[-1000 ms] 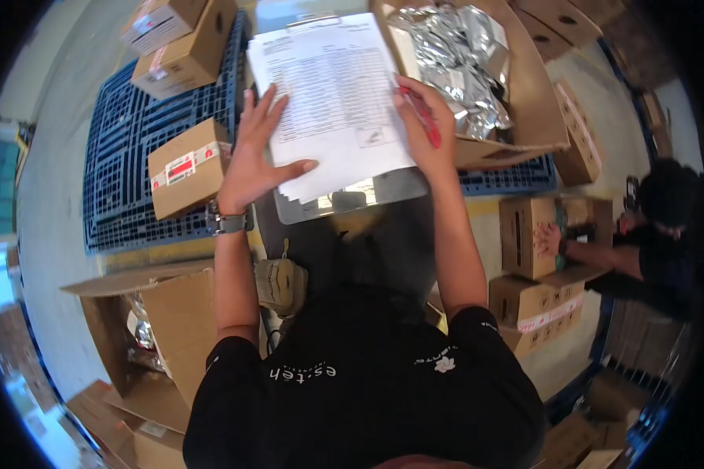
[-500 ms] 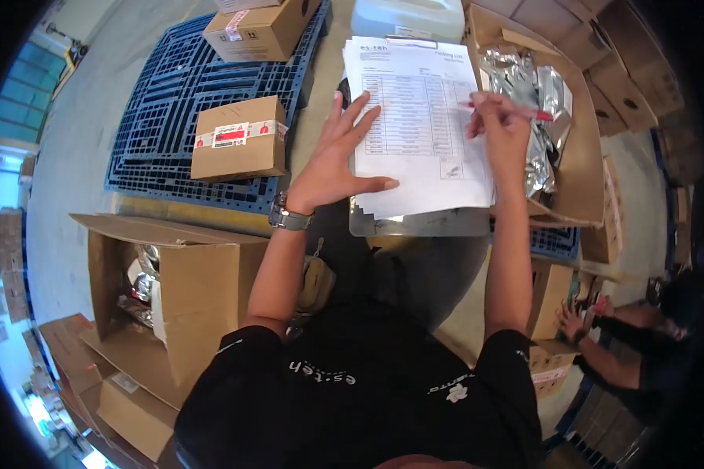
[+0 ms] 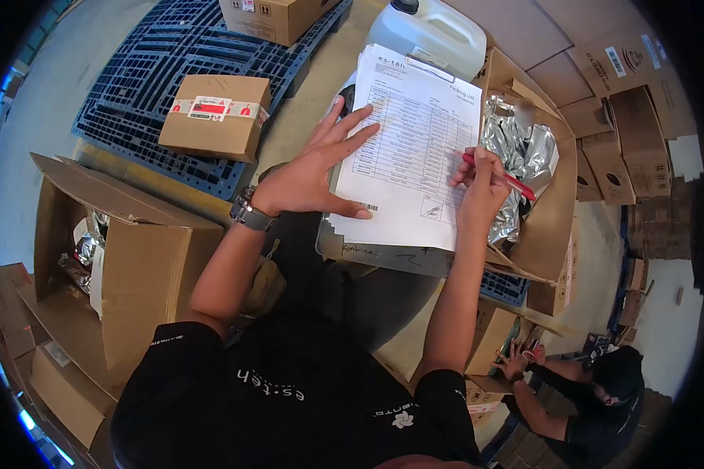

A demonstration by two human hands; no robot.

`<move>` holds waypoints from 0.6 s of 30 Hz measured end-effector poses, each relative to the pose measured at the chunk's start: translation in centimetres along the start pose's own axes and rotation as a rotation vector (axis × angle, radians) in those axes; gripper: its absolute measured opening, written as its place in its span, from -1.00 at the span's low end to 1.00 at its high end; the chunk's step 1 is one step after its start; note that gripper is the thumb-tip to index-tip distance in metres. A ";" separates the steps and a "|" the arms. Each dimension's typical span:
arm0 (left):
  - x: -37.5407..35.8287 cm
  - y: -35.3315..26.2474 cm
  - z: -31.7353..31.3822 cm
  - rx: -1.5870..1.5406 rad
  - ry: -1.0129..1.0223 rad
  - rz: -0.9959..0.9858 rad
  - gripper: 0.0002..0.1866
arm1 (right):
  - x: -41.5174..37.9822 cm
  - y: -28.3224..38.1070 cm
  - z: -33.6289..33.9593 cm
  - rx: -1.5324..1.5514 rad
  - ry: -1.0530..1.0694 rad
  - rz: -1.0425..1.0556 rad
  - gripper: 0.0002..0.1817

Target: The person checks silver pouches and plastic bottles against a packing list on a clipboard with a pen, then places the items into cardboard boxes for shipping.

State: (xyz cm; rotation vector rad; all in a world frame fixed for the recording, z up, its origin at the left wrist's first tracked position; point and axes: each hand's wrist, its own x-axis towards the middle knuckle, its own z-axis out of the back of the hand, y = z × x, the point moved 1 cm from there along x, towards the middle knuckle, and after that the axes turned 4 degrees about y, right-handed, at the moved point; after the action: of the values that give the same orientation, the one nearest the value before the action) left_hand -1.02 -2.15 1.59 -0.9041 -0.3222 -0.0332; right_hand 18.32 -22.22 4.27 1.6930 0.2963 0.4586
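Observation:
A stack of printed packing list sheets (image 3: 403, 211) lies on a clipboard (image 3: 352, 252), its metal clip at the top edge. My left hand (image 3: 313, 168) rests spread over the left side of the paper, fingers apart, with a watch on the wrist. My right hand (image 3: 481, 184) grips a red pen (image 3: 518, 186) over the right side of the table of rows. Just beyond the right hand, silver foil packages (image 3: 528, 148) fill an open cardboard box (image 3: 559, 227).
A taped carton (image 3: 215, 117) sits on a blue pallet (image 3: 129, 98). An open box (image 3: 145, 289) stands at lower left. Beyond the clipboard is a white jerrycan (image 3: 438, 35). At lower right another person (image 3: 594, 391) reaches toward a box. Stacked cartons (image 3: 641, 144) line the right.
The view has turned, so the clipboard now appears tilted and the co-worker shows more fully. My right hand with the pen sits lower along the rows. My left hand stays spread on the paper.

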 end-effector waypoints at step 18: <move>0.1 -0.4 0.0 -0.087 0.001 0.008 0.24 | 0.8 -0.6 1.6 0.232 -0.092 -0.004 -0.57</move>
State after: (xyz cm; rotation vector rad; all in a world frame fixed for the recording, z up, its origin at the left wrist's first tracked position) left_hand -1.04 -2.41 1.97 -0.9911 -0.3178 -0.0405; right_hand 19.78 -23.19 3.57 1.9334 0.2935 0.3521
